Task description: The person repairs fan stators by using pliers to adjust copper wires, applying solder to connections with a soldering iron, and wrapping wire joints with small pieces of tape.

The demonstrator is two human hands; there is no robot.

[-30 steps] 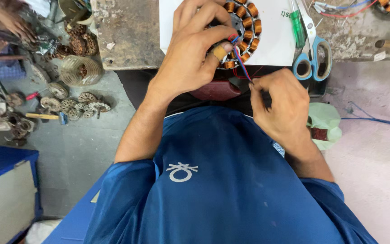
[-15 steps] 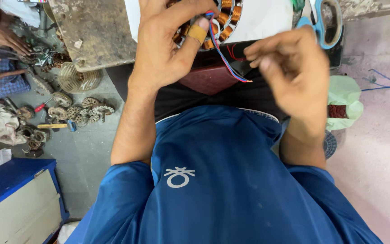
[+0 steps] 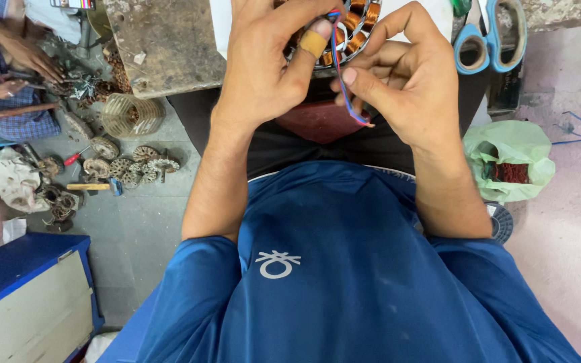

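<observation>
A round motor stator (image 3: 356, 25) wound with copper coils lies at the edge of a white sheet on the bench. My left hand (image 3: 270, 64) rests on it, its taped thumb pressing the red and blue wires (image 3: 341, 81) against the coils. Close beside it on the right, my right hand (image 3: 405, 81) has its fingers curled around the same wires. The wire ends hang out just below my right fingers, over a dark red pad (image 3: 317, 121) on my lap.
Blue-handled scissors (image 3: 489, 44) lie on the bench to the right. A green plastic bag (image 3: 509, 158) sits on the floor at right. Loose stators and tools (image 3: 126, 167) litter the floor at left, near another person's hands (image 3: 25, 57). A blue cabinet (image 3: 25, 296) stands lower left.
My right hand has risen from my lap to beside my left hand at the stator, drawing the wires up with it. The view has tilted down, so less of the bench shows.
</observation>
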